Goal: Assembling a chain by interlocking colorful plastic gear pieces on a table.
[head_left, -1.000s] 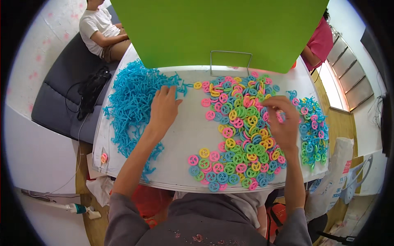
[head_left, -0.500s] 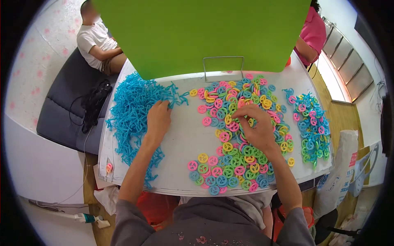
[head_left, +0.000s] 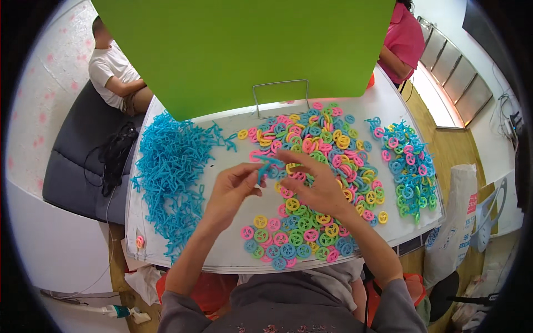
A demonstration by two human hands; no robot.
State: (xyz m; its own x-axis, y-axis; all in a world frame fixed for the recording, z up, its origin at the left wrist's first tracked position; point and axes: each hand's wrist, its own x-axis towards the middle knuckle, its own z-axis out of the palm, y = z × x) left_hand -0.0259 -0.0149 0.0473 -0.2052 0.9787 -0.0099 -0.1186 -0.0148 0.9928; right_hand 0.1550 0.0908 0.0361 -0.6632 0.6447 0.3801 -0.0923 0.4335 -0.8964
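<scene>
My left hand [head_left: 229, 195] is raised over the middle of the table, fingers closed in a pinch on a small blue plastic piece [head_left: 263, 173]. Across the top of that piece lies a thin light-blue part [head_left: 267, 160], perhaps a wheel seen edge-on. My right hand [head_left: 315, 186] is beside it, thumb and forefinger apart, its forefinger tip close to or touching the light-blue part. To the left spreads a heap of blue forked plastic pieces [head_left: 169, 161]. Under and around my right hand lies a pile of small spoked wheels [head_left: 302, 236] in pink, yellow, green and blue.
At the table's right is a smaller heap of blue pieces with wheels [head_left: 410, 166]. A green board [head_left: 239, 55] with a wire stand [head_left: 281, 100] rises at the back. A person in white [head_left: 114, 72] sits far left, another in pink [head_left: 402, 44] far right.
My left hand has left the blue heap and moved right with a blue piece. My right hand has moved left from over the wheels, its fingers spreading. The view has shifted slightly.
</scene>
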